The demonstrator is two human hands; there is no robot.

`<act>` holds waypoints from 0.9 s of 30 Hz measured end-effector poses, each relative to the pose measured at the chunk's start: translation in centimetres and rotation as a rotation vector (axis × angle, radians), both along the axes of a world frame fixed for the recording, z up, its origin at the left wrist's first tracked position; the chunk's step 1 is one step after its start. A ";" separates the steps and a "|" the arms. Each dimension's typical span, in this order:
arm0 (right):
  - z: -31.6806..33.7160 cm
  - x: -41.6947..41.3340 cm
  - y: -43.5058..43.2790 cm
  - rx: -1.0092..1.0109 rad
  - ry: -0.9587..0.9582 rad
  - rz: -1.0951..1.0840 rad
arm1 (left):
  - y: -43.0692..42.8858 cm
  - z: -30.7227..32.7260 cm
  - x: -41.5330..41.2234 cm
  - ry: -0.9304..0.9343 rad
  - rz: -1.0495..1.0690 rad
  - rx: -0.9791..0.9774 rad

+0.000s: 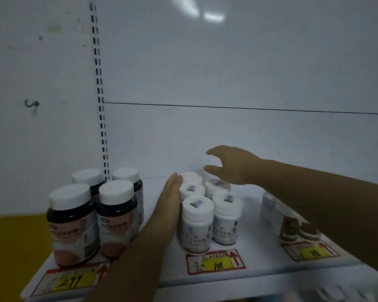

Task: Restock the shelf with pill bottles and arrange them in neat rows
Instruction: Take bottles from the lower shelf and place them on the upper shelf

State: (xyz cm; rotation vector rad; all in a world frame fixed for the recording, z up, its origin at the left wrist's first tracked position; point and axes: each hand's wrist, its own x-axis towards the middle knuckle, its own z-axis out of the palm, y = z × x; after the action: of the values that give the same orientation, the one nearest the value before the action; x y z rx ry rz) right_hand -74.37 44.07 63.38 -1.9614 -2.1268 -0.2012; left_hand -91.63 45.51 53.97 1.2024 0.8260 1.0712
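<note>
Several small white pill bottles stand in two rows in the middle of the white shelf. My left hand lies flat with straight fingers against the left side of that group. My right hand hovers over the back right of the group, fingers spread and holding nothing. Several dark bottles with white caps stand in two rows at the shelf's left end. Another white bottle with a brown label sits on the right, partly hidden by my right forearm.
Red and yellow price tags line the shelf's front edge. A slotted upright runs up the white back panel. Bare shelf lies between the white group and the right bottle. A yellow surface shows at lower left.
</note>
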 end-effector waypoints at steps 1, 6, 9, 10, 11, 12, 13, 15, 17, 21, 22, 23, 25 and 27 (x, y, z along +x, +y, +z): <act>0.4 1.1 -1.4 0.016 -0.083 -0.006 | -0.1 0.1 0.0 0.011 0.018 0.000; 2.7 6.3 -7.9 0.030 -0.176 -0.111 | -3.1 5.8 1.6 0.262 0.283 0.495; 3.2 9.1 -11.2 0.042 -0.204 -0.168 | -4.6 10.8 4.5 0.593 0.175 0.864; 3.3 10.1 -12.3 0.046 -0.201 -0.187 | -5.1 12.3 5.7 0.738 0.108 0.919; 3.3 11.2 -13.5 0.051 -0.192 -0.206 | -5.5 13.6 7.0 0.897 0.026 0.940; 3.2 12.4 -14.8 0.055 -0.186 -0.224 | -6.0 14.5 8.4 1.053 -0.051 0.956; 3.0 13.6 -16.2 0.054 -0.188 -0.240 | -6.6 15.2 9.9 1.191 -0.099 0.980; 2.4 16.2 -19.4 0.041 -0.194 -0.262 | -8.3 15.4 13.6 1.306 -0.125 1.057; 1.9 19.1 -23.1 0.031 -0.185 -0.280 | -10.8 14.8 17.6 1.242 -0.143 1.115; 0.2 25.7 -31.4 0.026 -0.187 -0.350 | -16.4 12.0 26.1 1.218 -0.257 1.223; -0.4 27.3 -33.4 0.027 -0.178 -0.373 | -17.8 11.4 28.2 1.200 -0.293 1.223; -1.0 28.8 -35.4 0.020 -0.167 -0.397 | -19.3 10.7 30.3 1.174 -0.336 1.211; -2.3 31.4 -39.2 -0.024 -0.150 -0.451 | -22.4 9.3 34.1 1.120 -0.428 1.199; -3.7 33.8 -42.7 -0.063 -0.106 -0.504 | -25.4 7.6 37.3 1.056 -0.501 1.215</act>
State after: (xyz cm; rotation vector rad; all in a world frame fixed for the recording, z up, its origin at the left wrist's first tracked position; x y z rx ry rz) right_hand -40.57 1.36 59.64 -2.5440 -1.6696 -0.3345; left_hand -54.33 20.13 61.57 2.9490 0.4859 0.3661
